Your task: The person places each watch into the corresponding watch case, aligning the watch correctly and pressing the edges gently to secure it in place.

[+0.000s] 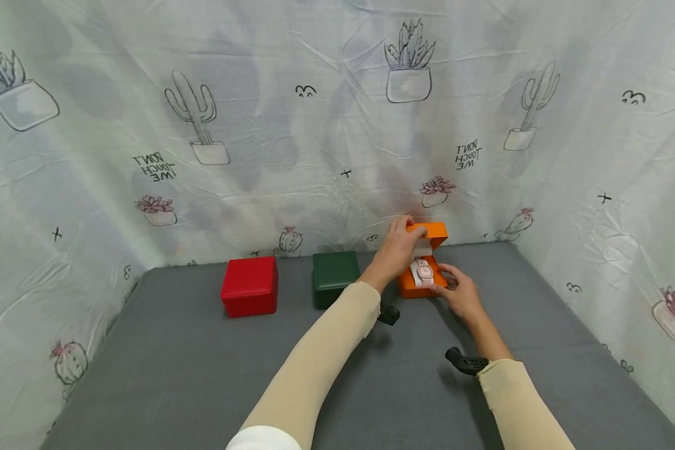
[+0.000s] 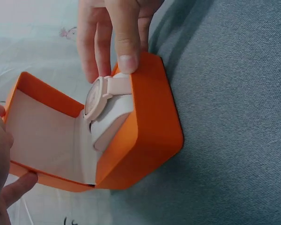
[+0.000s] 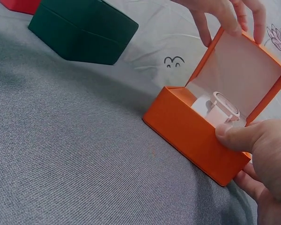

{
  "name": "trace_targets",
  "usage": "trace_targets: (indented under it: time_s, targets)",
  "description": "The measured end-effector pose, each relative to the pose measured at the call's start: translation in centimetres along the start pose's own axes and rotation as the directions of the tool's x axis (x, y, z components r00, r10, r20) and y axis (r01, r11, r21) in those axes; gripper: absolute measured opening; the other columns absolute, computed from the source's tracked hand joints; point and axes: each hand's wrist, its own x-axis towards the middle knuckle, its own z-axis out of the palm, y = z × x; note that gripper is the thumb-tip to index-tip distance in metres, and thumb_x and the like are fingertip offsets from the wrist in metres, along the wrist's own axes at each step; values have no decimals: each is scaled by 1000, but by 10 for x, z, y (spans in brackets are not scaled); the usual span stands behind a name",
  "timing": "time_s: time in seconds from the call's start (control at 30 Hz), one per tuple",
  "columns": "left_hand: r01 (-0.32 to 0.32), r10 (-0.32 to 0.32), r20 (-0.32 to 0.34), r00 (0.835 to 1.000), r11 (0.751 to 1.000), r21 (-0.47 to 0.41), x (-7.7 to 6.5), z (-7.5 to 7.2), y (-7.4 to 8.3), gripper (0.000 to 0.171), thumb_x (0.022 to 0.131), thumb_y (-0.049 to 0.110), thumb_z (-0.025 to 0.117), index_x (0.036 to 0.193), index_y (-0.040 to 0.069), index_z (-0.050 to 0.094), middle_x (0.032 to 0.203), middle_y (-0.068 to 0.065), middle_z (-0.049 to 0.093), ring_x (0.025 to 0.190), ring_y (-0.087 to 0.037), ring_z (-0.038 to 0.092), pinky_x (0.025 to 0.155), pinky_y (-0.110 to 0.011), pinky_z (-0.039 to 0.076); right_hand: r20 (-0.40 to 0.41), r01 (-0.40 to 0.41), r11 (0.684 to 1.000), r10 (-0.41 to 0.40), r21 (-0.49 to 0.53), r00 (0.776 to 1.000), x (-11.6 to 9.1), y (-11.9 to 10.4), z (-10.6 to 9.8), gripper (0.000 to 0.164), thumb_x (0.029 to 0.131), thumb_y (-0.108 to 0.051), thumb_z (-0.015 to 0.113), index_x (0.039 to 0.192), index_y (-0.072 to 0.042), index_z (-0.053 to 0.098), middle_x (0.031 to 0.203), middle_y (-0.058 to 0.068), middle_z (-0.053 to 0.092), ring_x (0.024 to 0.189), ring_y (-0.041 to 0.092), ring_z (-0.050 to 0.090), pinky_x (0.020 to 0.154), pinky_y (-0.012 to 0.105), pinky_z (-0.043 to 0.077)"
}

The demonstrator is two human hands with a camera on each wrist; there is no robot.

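Note:
An orange watch box [image 1: 407, 291] stands on the grey cloth with its hinged lid [image 3: 246, 65] raised, showing a pale lining. Inside, a light pink wristwatch [image 1: 424, 273] is wrapped round a white cushion [image 2: 113, 124]. My left hand [image 1: 396, 250] grips the upper edge of that lid, thumb on one face and fingers on the other. With my right hand [image 1: 462, 294] I hold the base at its right side; the thumb lies over the front rim beside the watch strap, as the right wrist view shows. The fingers there are partly hidden behind the box.
Left of the orange box stands a closed dark green box [image 1: 335, 272], partly behind my left forearm. Farther left is a closed red box [image 1: 250, 286]. A white curtain [image 1: 292, 137] with cactus drawings hangs behind the grey cloth-covered table [image 1: 191, 375].

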Motion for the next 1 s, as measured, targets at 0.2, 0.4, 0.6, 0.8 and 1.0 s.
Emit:
trace_targets:
  time_s: [0.2, 0.4, 0.6, 0.8, 1.0]
  targets:
    - [-22, 22, 20, 1000, 1000, 1, -6, 1, -1, 46, 87, 5, 68, 125, 29, 56, 140, -4, 41, 131, -23, 36, 102, -32, 47, 3, 0, 1000, 0, 0, 1000, 0, -1, -3, 58, 92, -13, 66, 144, -5, 42, 149, 25, 38, 132, 46, 43, 100, 57, 45]
    - [-68, 68, 16, 998, 998, 14, -12, 0, 3, 59, 86, 9, 71, 137, 29, 50, 135, -4, 43, 127, -22, 39, 97, -27, 49, -2, 5, 1000, -5, 7, 1000, 1, -1, -5, 59, 92, -15, 66, 144, -4, 41, 149, 26, 38, 132, 46, 44, 100, 57, 45]
    - [-133, 131, 28, 991, 987, 89, -23, 2, 10, 49, 94, 13, 63, 139, 25, 48, 134, -7, 44, 124, -22, 41, 91, -24, 52, 6, 13, 999, -13, 29, 1000, 1, 0, -6, 63, 92, -15, 66, 146, -2, 38, 150, 25, 38, 134, 45, 42, 101, 56, 45]
    - [-170, 166, 39, 985, 971, 169, -34, 6, 13, 47, 95, 18, 62, 138, 22, 46, 139, -11, 42, 128, -24, 39, 87, -24, 55, 13, 23, 999, -23, 35, 1000, 1, 1, -5, 67, 93, -16, 65, 149, -3, 31, 151, 24, 37, 131, 44, 45, 99, 55, 46]
    - [-211, 211, 21, 977, 960, 182, -45, 11, 13, 48, 92, 29, 65, 135, 23, 47, 133, -10, 45, 123, -23, 44, 80, -25, 57, 28, -25, 999, 24, 26, 999, 0, 0, -3, 74, 93, -19, 65, 152, -5, 24, 152, 25, 33, 134, 47, 39, 104, 57, 42]
